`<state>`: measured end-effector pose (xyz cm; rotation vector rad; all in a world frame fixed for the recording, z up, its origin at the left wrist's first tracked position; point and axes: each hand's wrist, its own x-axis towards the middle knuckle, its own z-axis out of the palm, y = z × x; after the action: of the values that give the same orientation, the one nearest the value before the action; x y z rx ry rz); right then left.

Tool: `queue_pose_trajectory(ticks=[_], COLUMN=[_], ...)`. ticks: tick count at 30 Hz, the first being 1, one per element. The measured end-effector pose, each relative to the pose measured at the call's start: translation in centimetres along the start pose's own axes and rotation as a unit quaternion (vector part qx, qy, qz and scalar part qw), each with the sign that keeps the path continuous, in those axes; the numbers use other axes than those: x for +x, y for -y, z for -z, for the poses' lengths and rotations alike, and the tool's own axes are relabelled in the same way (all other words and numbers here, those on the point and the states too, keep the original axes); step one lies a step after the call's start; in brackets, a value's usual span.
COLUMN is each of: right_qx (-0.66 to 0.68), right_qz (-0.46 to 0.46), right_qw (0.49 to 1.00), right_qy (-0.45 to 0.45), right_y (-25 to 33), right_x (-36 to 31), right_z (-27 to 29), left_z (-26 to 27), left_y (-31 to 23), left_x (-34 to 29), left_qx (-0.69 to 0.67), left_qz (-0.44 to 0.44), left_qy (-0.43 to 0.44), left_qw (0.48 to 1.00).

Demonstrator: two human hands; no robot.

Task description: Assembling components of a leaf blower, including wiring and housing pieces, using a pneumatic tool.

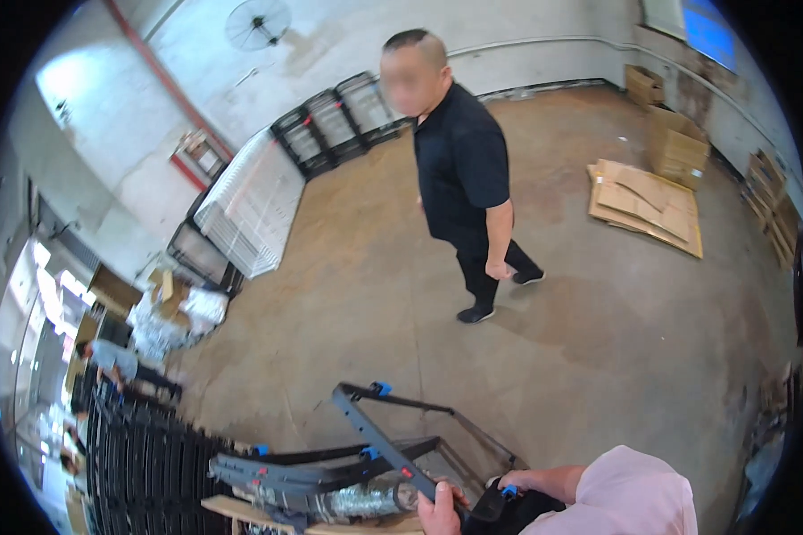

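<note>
Left hand closed around the near end of a slanting bar on the dark metal frame, no gap to speak of in that grip! Right hand is over at a blue knob, but its fingers are hidden, so how tight it is, I can't tell. The frame sits front and centre, low, above a silvery wrapped bundle. Progress? Bars look joined and blue fittings are on, so I'd judge assembly well along; adjusting seems mid-step, with 1 bar angled up. What's left isn't clear from here.
</note>
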<state>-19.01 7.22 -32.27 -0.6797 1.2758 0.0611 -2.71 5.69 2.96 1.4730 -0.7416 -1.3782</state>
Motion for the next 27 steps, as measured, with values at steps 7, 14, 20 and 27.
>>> queue_pose_trajectory(ticks=[7, 14, 20, 27], right_qx=[0.009, -0.02, -0.02, 0.029], right_qz=[-0.072, -0.095, -0.096, -0.095], right_qw=[0.997, 0.994, 0.995, 0.993], right_qy=[-0.036, -0.04, -0.011, 0.062], right_y=[0.3, 1.0, -2.5, -5.0], right_x=[0.8, 0.8, 4.6, 7.3], right_z=[0.4, 0.8, 1.2, 2.1], left_z=[-0.9, 0.0, -0.3, 0.0], left_y=[-1.6, 0.0, 0.0, -0.4], left_x=[-0.3, 0.3, -0.4, 0.1], left_qx=[-0.069, -0.046, -0.063, -0.033], left_qz=[-0.029, -0.024, -0.012, -0.003], left_qy=[0.02, 0.033, 0.04, 0.043], left_qw=[0.997, 0.998, 0.997, 0.999])
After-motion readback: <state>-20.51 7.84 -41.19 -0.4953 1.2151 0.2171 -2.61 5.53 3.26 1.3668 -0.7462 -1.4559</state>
